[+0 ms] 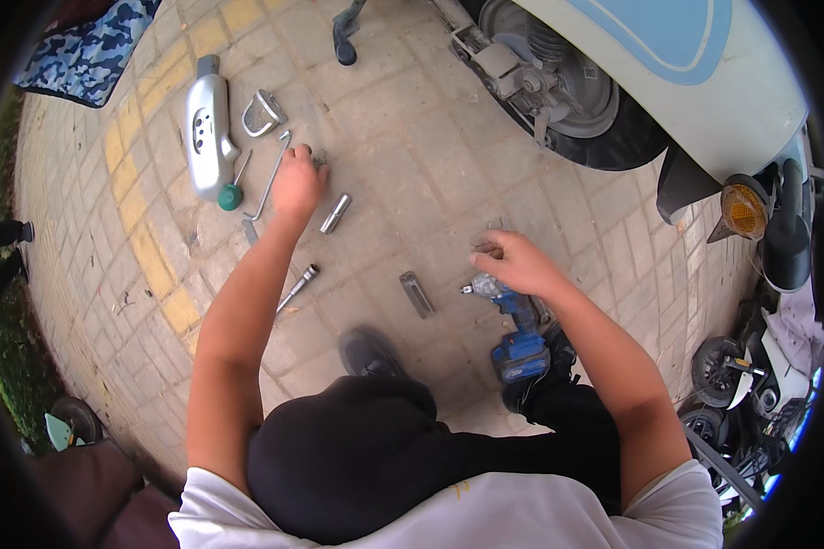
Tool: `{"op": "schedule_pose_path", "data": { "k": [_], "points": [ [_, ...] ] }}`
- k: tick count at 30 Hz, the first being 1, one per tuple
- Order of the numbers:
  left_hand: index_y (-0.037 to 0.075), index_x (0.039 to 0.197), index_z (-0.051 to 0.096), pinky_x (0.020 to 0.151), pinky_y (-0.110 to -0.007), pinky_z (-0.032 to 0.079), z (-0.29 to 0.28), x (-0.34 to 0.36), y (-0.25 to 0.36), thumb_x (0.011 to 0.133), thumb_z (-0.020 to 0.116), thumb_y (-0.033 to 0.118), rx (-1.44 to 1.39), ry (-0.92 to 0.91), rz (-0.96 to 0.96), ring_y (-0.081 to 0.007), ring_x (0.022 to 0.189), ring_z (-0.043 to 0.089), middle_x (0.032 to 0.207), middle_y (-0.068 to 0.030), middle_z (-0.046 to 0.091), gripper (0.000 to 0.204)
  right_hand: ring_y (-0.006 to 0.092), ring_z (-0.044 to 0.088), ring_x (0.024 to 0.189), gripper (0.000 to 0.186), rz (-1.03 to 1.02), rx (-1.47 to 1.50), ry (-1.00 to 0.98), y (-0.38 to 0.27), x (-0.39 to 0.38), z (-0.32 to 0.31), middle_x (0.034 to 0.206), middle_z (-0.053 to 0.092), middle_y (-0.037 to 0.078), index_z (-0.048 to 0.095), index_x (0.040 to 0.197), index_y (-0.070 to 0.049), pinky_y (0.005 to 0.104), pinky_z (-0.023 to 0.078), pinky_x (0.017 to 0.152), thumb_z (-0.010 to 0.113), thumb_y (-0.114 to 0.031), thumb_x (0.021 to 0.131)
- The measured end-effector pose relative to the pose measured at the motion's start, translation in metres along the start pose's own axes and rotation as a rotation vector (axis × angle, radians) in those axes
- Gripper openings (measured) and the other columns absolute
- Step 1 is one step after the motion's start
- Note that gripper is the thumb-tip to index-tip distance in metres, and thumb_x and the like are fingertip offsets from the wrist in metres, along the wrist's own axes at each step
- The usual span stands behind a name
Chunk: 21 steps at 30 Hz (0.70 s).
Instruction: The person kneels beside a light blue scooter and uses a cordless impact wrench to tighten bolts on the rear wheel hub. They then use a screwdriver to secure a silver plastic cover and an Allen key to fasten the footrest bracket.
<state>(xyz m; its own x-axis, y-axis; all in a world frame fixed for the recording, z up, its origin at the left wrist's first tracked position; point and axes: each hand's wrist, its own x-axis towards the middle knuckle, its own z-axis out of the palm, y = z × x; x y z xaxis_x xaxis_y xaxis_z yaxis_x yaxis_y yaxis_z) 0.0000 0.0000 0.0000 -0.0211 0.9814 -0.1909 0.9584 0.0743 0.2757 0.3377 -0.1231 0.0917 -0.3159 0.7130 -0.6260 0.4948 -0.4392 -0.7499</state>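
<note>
The left hand (298,183) reaches down to the paving (384,174), fingers bent close together, their tips at some small dark pieces (319,158) too tiny to count; whether it grips one, I cannot tell. The right hand (519,261) is half curled, with a narrow gap between thumb and fingers, just over the nose of a blue cordless impact wrench; whether anything is pinched there, I cannot tell.

Counted from left to right, on the paving lie one long silver cover (209,128), one green-handled screwdriver (230,197) beside its lower end, one D-shaped silver bracket (274,108), one rod wrench with bent ends (270,178) just left of the left hand, one socket wrench (298,285), one deep socket (336,213), one dark grey slotted piece (417,295) between the hands, and the one blue cordless impact wrench (522,346). One scooter wheel (604,137) stands at upper right.
</note>
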Motion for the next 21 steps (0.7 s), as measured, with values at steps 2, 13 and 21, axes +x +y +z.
{"op": "schedule_pose_path", "data": {
  "k": [2,13,21],
  "points": [
    [0.005,0.108,0.058,0.081,-0.046,0.05,0.002,0.005,-0.007,0.079,0.071,0.022,0.03,-0.046,-0.031,-0.0384,0.095,0.061,0.107,-0.019,0.06,0.036,0.0265,0.067,0.095,0.041,0.028,0.032,0.07,-0.007,0.019,0.024,0.104,0.067,0.022,0.06,0.109,0.007,0.0368,0.053,0.08,0.067,-0.026,0.085],
    [0.001,0.096,0.061,0.07,-0.043,0.049,-0.02,0.001,0.022,0.079,0.07,0.02,-0.07,-0.088,0.236,-0.0337,0.081,0.062,0.09,-0.0183,0.062,0.027,0.0222,0.065,0.09,0.045,-0.079,0.271,0.091,-0.032,0.064,0.094,0.102,0.067,0.017,0.057,0.116,0.008,0.0332,0.053,0.076,0.067,-0.026,0.087],
    [0.008,0.087,0.062,0.055,-0.026,0.041,-0.058,-0.044,0.178,0.09,0.067,0.016,-1.187,-0.834,-0.126,-0.0094,0.067,0.051,0.077,0.0013,0.056,0.01,0.0148,0.061,0.074,0.027,-0.245,1.206,0.365,-0.038,0.034,0.065,0.086,0.062,0.006,0.057,0.115,0.0,0.0292,0.052,0.067,0.058,-0.018,0.095]
  ]
}}
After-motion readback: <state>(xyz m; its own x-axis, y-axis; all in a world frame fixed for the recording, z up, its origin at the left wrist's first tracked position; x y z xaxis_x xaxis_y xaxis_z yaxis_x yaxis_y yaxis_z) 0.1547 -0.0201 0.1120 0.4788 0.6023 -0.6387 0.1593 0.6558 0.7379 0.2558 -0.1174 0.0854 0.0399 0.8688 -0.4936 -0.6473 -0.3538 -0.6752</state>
